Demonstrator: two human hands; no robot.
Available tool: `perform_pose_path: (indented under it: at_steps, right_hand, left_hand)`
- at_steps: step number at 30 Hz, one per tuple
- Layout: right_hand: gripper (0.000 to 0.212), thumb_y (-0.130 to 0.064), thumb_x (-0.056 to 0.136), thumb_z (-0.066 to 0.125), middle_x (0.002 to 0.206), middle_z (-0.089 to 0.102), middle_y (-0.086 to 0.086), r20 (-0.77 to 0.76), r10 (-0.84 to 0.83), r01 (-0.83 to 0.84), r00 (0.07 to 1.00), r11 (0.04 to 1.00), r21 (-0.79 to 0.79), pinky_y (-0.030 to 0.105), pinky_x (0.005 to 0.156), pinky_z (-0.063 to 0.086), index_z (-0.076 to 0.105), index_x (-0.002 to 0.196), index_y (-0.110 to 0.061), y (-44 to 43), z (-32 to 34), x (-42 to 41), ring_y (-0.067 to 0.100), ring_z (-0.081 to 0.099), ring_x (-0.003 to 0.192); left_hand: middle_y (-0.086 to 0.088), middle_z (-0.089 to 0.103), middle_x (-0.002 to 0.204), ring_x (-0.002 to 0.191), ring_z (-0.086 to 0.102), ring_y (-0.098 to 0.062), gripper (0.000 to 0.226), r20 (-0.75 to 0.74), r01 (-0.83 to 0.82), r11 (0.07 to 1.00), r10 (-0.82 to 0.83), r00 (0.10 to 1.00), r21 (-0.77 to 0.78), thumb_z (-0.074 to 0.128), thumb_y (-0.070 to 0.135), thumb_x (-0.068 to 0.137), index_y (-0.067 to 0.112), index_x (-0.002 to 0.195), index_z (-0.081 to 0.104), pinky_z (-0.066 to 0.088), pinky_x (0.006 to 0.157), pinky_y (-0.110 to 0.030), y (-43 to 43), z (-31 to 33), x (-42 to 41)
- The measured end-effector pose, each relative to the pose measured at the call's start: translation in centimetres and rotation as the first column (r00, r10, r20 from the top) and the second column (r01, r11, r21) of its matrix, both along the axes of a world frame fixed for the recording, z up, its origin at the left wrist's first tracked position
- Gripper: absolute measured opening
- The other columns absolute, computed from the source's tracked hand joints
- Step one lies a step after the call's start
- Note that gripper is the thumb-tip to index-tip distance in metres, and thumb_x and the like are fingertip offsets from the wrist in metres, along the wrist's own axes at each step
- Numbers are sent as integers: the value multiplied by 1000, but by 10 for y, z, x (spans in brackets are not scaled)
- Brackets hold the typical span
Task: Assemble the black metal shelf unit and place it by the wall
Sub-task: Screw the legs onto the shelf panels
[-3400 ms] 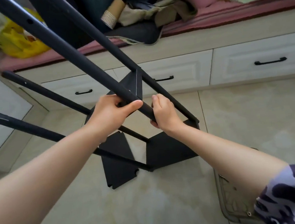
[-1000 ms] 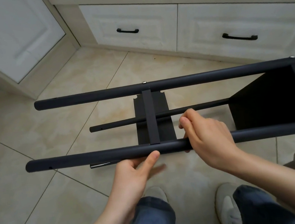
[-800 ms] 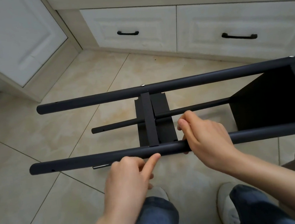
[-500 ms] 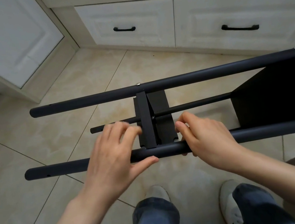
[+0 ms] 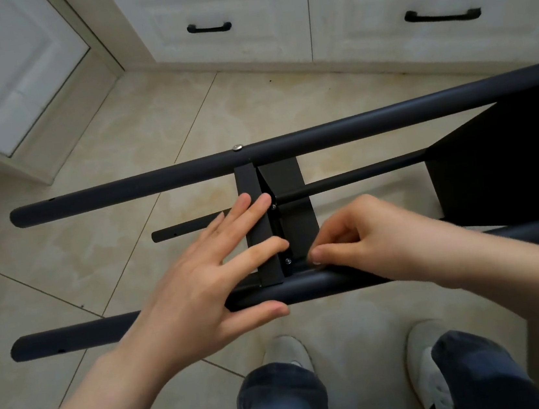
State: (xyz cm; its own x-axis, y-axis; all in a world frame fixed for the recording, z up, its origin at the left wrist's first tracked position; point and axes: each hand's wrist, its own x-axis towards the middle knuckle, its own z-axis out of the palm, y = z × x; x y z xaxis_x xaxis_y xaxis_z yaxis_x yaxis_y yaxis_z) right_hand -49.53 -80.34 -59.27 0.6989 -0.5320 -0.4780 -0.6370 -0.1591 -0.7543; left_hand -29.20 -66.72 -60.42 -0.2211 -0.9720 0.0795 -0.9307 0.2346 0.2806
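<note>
Left hand (image 5: 199, 281) flat, pressing shelf panel (image 5: 287, 181), likely squaring it; right hand (image 5: 371, 242), just right of panel, grips near pole (image 5: 322, 283), steadying it.

I had single head-worn wide-angle view. Faced forward and steeply down, close over left hand (image 5: 197, 291), right hand (image 5: 367, 236) and shelf frame (image 5: 353, 126); shoes (image 5: 284, 350) at bottom edge, drawers (image 5: 225, 50) at top.

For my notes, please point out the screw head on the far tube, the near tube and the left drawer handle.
screw head (image 5: 238, 147): head view, round top.
near tube (image 5: 74, 340): head view, bare left stretch.
left drawer handle (image 5: 209, 27): head view, bar's middle.
</note>
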Motion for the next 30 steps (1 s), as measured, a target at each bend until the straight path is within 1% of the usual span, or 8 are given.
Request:
perform_pose_path:
  at_steps: [2,6,10,15,21,24,27,30]
  right_hand:
    - [14,-37,90,68,78,74,-17,-25,32,-31,999,998,50,20,75,54,76,79,-32,-3,1,0,-1,67,76]
    - [11,-35,89,70,78,74,-19,-40,93,-89,995,993,79,13,71,52,78,87,-28,-9,3,6,-4,68,75]
    - [12,-29,90,70,77,76,-11,-53,78,-66,996,980,188,18,76,56,77,87,-20,-2,-5,10,4,72,77]
    - [8,-21,91,70,81,77,-4,-35,86,-70,996,945,321,10,61,51,77,89,-18,12,-14,6,5,71,75]
    - [8,-14,93,67,82,77,1,20,60,-63,998,907,416,16,68,57,74,90,-15,2,-13,18,4,69,68]
    - [5,-14,91,68,86,78,3,12,120,-113,993,890,441,20,74,59,73,89,-14,-2,-16,27,6,69,70]
    - [5,-16,90,70,86,77,0,1,217,-197,976,883,426,18,70,55,73,85,-17,-5,-20,37,4,68,72]
    - [3,-14,88,71,82,77,-2,20,247,-231,969,869,437,16,69,54,73,86,-15,-4,-25,43,4,69,72]
  left_hand:
    - [1,22,167,155,16,-19,66,-34,-21,1000,21,999,1,55,63,91,26,145,53,23,123,-37,5,-1,-3]
    - [2,27,166,154,19,-18,75,-67,-52,999,52,996,5,59,62,89,23,151,44,21,123,-37,11,-2,-7]
    - [0,30,164,154,21,-21,75,-86,-43,999,43,995,-4,61,60,88,20,150,45,20,124,-37,20,-6,-12]
    - [-5,34,162,152,26,-25,73,-89,-35,999,31,996,-41,66,57,89,17,147,49,28,121,-45,37,-14,-18]
    - [-4,35,161,152,27,-24,74,-102,-39,998,34,994,-48,66,58,89,16,147,48,28,122,-44,34,-13,-17]
    - [-3,36,161,152,27,-23,79,-93,-51,997,45,995,-55,66,59,89,12,148,45,27,123,-42,34,-13,-18]
    - [-4,37,160,152,28,-23,81,-85,-55,996,50,995,-64,66,58,88,8,148,44,27,123,-42,34,-13,-18]
    - [-4,37,160,152,28,-23,80,-70,-48,996,43,997,-70,66,58,89,8,148,44,27,123,-42,34,-13,-19]
